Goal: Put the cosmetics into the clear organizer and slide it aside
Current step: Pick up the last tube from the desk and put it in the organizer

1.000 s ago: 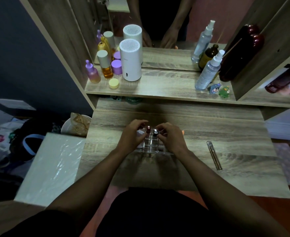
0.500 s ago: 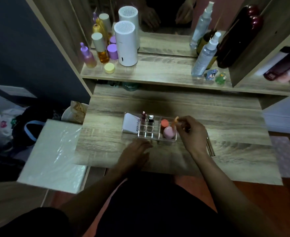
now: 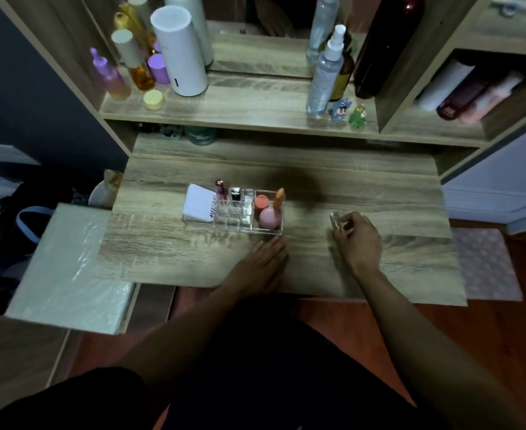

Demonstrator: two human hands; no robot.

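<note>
The clear organizer (image 3: pixel 247 225) stands mid-desk. It holds a white compact (image 3: pixel 197 203) at its left end, a dark red lipstick (image 3: pixel 220 187), a black-capped bottle (image 3: pixel 235 194), a coral jar (image 3: pixel 261 201), a pink jar (image 3: pixel 268 219) and an upright orange tube (image 3: pixel 279 197). My left hand (image 3: pixel 261 259) lies flat on the desk, fingertips just short of the organizer's front right corner, holding nothing. To the right, my right hand (image 3: pixel 359 240) curls around a slim clear tube (image 3: pixel 334 219) on the desk; only the tube's top end shows.
On the raised shelf behind stand a white cylinder (image 3: pixel 179 51), several small bottles (image 3: pixel 137 66), a spray bottle (image 3: pixel 325 72) and two small figurines (image 3: pixel 341 109). A white plastic-wrapped box (image 3: pixel 66 268) overlaps the desk's left edge. Bare desk wood (image 3: pixel 379 187) lies right of the organizer.
Both hands left the organizer. My right hand released the orange tube into the organizer's right compartment and moved right onto the slim tube. My left hand settled flat on the desk in front.
</note>
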